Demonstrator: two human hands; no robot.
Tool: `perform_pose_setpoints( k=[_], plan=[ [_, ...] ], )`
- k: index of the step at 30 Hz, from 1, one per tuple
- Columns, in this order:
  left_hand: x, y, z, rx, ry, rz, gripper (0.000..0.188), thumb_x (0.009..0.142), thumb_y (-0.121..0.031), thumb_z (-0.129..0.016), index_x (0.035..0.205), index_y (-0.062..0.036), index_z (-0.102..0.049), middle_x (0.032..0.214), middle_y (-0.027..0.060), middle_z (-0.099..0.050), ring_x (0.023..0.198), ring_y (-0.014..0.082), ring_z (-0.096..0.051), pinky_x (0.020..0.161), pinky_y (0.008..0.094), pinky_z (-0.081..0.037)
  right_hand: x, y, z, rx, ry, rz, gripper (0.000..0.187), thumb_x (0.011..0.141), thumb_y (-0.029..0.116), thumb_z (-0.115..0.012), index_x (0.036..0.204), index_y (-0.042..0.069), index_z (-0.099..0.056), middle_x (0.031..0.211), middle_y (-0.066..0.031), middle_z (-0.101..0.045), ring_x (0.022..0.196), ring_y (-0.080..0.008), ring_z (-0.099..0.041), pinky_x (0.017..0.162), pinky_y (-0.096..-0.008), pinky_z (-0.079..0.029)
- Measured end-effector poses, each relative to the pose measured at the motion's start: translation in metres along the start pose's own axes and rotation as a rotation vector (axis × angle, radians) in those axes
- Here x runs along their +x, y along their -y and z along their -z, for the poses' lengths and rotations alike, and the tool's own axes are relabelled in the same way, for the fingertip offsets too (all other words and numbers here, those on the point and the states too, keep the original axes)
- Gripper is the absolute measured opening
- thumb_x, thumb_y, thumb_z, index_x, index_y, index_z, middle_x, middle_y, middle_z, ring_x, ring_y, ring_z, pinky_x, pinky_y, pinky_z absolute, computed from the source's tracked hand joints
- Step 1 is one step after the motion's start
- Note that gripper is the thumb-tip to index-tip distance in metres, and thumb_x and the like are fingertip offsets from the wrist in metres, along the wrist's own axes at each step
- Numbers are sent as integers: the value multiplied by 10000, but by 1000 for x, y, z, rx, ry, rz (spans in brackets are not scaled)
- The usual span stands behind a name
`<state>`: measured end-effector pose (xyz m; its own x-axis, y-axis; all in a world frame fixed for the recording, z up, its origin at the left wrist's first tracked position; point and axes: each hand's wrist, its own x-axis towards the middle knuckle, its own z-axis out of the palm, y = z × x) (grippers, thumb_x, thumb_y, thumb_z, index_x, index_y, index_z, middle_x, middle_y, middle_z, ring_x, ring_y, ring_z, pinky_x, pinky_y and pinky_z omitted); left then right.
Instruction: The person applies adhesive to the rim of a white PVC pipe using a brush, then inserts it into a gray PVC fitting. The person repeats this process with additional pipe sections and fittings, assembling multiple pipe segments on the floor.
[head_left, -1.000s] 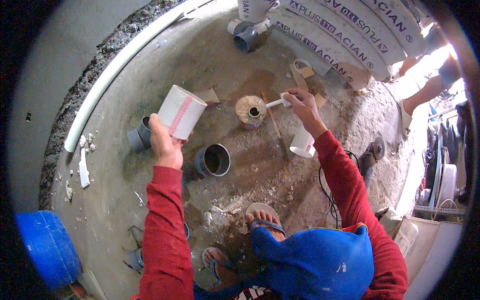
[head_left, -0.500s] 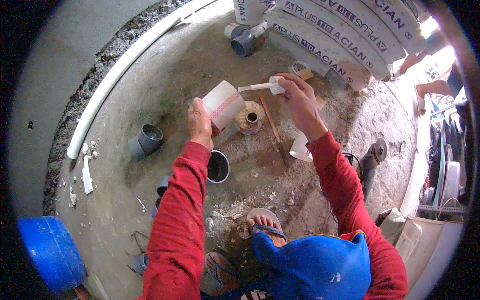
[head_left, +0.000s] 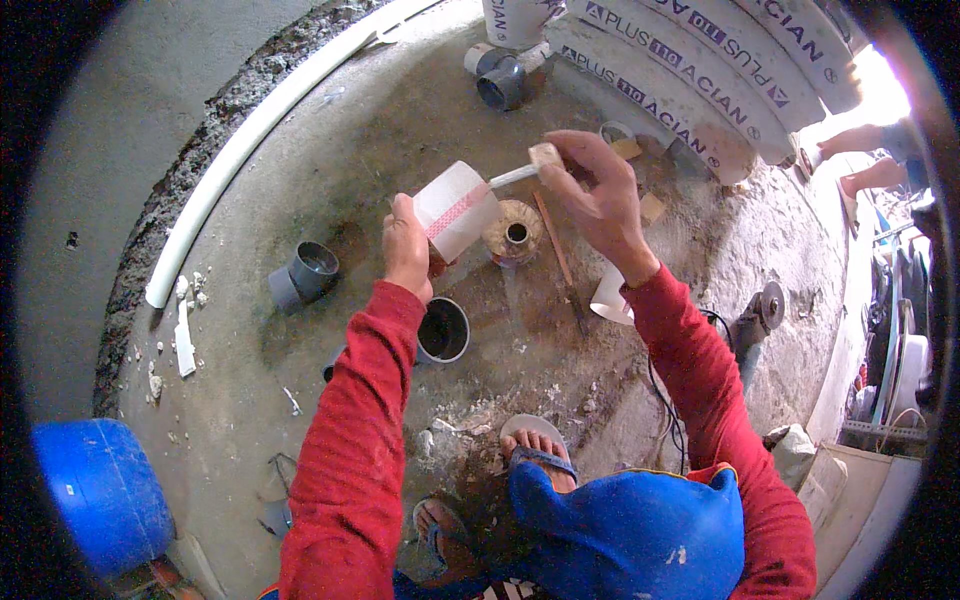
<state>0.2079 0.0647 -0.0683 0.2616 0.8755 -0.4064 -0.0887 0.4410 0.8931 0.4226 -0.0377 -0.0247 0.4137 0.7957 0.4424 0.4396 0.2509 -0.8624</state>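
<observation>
My left hand (head_left: 405, 250) is closed around a short piece of white pipe (head_left: 455, 212) with a red printed stripe, held tilted above the floor. In my right hand (head_left: 598, 195) is the cap of an applicator brush (head_left: 515, 176), pinched between thumb and fingers. The brush points left, and its tip is at the pipe's right-hand end; whether it is inside or on the rim I cannot tell. Below and between my hands stands a round can (head_left: 512, 246) with an open neck on top.
Grey elbow fittings (head_left: 303, 274) and an upright pipe socket (head_left: 443, 330) sit on the floor. An angle grinder (head_left: 762, 310) lies to the right with its cable. Long white pipes (head_left: 690, 75) are stacked at the back. A blue drum (head_left: 102, 497) stands at left.
The brush in my right hand has moved so that its tip meets the pipe's end. My left hand keeps hold of the pipe, and the whole view has shifted slightly.
</observation>
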Motion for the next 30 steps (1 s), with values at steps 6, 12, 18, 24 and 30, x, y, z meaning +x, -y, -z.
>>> perform_pose_setpoints(
  k=[6, 12, 18, 24, 30],
  plan=[
    [-2, 3, 5, 280, -149, -313, 506, 1061, -515, -415, 1082, -22, -528, 941, 113, -637, 874, 211, -630, 749, 384, -526, 33, 5, -11, -32, 46, 54, 334, 923, 228, -742, 1160, -3, -697, 997, -68, -726, 913, -130, -668, 835, -290, -540],
    [-26, -7, 10, 466, -37, -645, 429, 1094, -418, -452, 1148, 3, -515, 1029, 127, -594, 905, 203, -572, 847, 365, -481, 49, -2, -12, 15, 142, -33, 345, 950, 215, -709, 1215, -4, -680, 1044, -82, -728, 948, -142, -662, 881, -295, -531],
    [-46, -21, 18, 600, 29, -980, 455, 1074, -378, -460, 1302, 13, -495, 1190, 184, -578, 1016, 250, -587, 906, 389, -483, 53, -12, -8, 86, 193, -84, 348, 932, 285, -737, 1118, -8, -715, 1003, -92, -754, 921, -163, -696, 830, -306, -548],
    [-45, -35, 39, 817, 42, -1389, 646, 1013, -489, -508, 1395, 28, -439, 1322, 257, -512, 1187, 380, -548, 1013, 469, -461, 53, 14, 2, 118, 132, -9, 351, 936, 281, -732, 1129, -12, -710, 1034, -96, -759, 942, -160, -696, 838, -302, -547],
    [-41, -38, 57, 923, 70, -1630, 702, 1006, -538, -500, 1421, 21, -404, 1366, 310, -475, 1224, 460, -526, 1016, 572, -473, 48, 45, 17, 235, 227, -18, 347, 944, 238, -696, 1193, -2, -688, 1070, -97, -750, 980, -145, -675, 871, -299, -533]
  ],
)
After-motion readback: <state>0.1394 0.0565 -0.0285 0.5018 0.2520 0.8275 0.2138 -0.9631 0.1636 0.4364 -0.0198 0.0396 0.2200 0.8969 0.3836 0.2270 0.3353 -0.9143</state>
